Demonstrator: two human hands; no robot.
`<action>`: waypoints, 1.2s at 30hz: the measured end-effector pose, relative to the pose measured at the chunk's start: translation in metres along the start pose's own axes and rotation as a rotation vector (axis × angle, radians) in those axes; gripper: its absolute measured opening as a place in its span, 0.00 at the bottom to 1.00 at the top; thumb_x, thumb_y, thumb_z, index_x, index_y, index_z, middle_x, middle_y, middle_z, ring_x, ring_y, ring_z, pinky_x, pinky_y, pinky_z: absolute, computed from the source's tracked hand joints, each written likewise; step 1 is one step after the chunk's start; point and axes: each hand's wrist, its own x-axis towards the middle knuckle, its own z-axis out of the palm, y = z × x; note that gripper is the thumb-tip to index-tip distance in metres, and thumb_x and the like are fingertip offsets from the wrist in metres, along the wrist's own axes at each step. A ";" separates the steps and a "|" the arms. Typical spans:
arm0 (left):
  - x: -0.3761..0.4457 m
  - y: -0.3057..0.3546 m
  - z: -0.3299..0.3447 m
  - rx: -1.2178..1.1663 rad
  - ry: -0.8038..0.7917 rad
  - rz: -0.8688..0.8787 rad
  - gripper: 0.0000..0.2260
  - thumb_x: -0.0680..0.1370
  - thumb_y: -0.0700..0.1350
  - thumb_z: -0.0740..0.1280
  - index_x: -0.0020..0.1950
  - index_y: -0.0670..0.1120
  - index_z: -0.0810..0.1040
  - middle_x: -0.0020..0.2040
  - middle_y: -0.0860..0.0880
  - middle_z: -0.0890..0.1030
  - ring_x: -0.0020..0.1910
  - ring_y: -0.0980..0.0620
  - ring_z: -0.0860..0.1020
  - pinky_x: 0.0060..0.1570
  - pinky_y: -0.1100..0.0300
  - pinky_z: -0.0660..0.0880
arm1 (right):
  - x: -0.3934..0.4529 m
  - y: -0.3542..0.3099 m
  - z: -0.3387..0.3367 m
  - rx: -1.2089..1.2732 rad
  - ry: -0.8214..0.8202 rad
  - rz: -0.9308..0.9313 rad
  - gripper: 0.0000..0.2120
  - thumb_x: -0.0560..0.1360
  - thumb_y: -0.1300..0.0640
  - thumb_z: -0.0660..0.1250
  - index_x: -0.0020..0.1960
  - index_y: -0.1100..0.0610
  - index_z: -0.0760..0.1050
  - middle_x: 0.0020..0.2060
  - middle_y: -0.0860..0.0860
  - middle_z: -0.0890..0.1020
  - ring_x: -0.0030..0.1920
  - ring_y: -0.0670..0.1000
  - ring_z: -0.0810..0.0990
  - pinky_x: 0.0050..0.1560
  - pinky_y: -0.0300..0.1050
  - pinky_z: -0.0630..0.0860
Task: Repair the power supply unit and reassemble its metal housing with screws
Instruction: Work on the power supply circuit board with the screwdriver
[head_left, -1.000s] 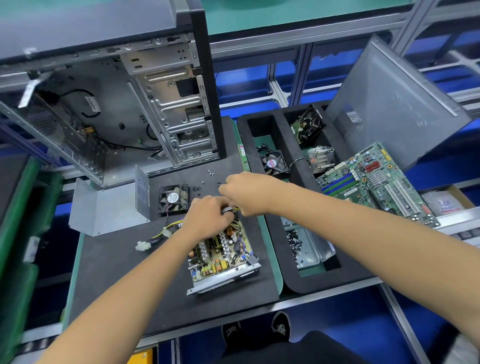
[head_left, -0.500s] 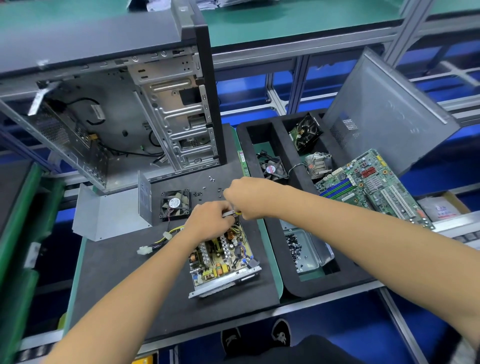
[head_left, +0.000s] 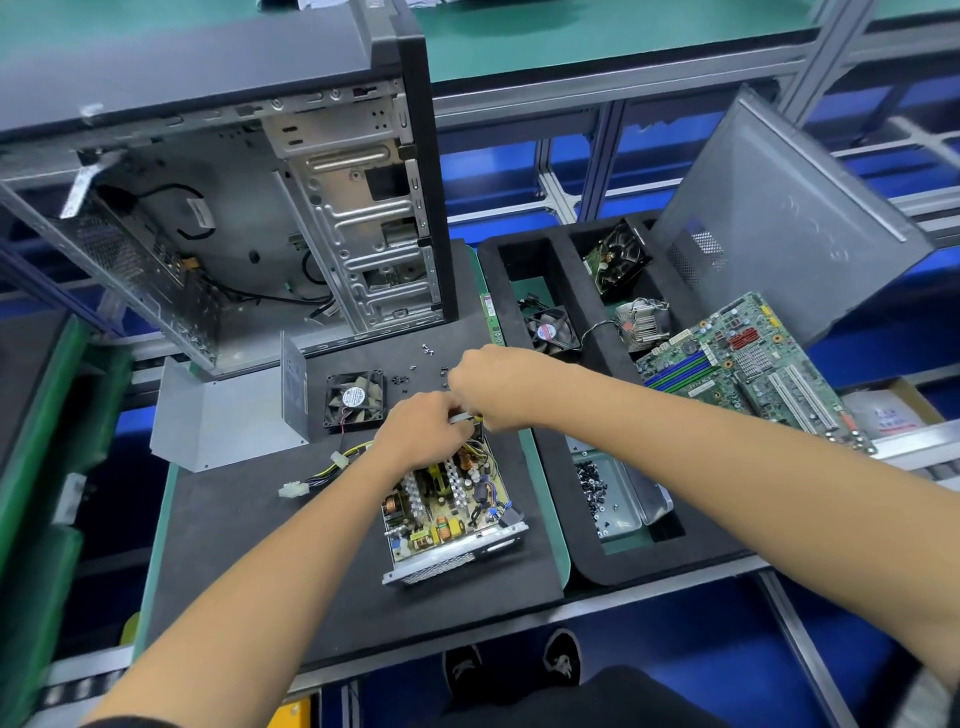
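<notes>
The open power supply unit (head_left: 451, 512) lies on the black mat with its circuit board and coils bare. My left hand (head_left: 423, 434) curls over the unit's far end, covering that part of the board. My right hand (head_left: 491, 384) is just beyond it and pinches a small tool (head_left: 461, 417) with a silver shaft and a yellow part; the tip points at my left hand. The grey metal housing cover (head_left: 228, 418) stands to the left. A black fan (head_left: 355, 399) and loose screws (head_left: 415, 370) lie behind the unit. Its cable with a white plug (head_left: 292, 489) trails left.
An open computer case (head_left: 234, 234) stands at the back left. A black foam tray (head_left: 558, 457) on the right holds a fan (head_left: 550, 330), a heatsink (head_left: 641, 322) and a metal tin of screws (head_left: 605, 491). A motherboard (head_left: 737, 364) and a grey side panel (head_left: 779, 208) lean at the far right.
Both hands stay together at the unit's far end with only small shifts. The camera has tilted, so the whole scene sits a little lower in view.
</notes>
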 end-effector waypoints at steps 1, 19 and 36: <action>0.000 0.000 0.000 -0.002 0.001 0.002 0.10 0.73 0.50 0.62 0.32 0.56 0.66 0.28 0.54 0.72 0.30 0.51 0.71 0.30 0.58 0.63 | 0.000 0.000 0.001 -0.020 0.026 0.001 0.11 0.73 0.63 0.63 0.35 0.57 0.64 0.29 0.51 0.67 0.27 0.49 0.68 0.26 0.41 0.63; 0.001 0.000 0.000 -0.011 -0.006 0.001 0.12 0.73 0.49 0.63 0.31 0.54 0.67 0.27 0.53 0.72 0.29 0.54 0.71 0.28 0.60 0.62 | -0.006 -0.006 0.002 0.078 0.027 0.059 0.08 0.74 0.65 0.62 0.39 0.57 0.66 0.30 0.51 0.67 0.34 0.56 0.72 0.33 0.47 0.68; 0.001 -0.001 0.000 -0.039 -0.023 0.022 0.10 0.73 0.47 0.62 0.31 0.54 0.73 0.26 0.55 0.69 0.27 0.55 0.68 0.27 0.60 0.60 | -0.008 -0.002 0.002 -0.004 0.049 0.021 0.10 0.79 0.60 0.61 0.39 0.57 0.66 0.42 0.57 0.79 0.30 0.50 0.70 0.30 0.43 0.65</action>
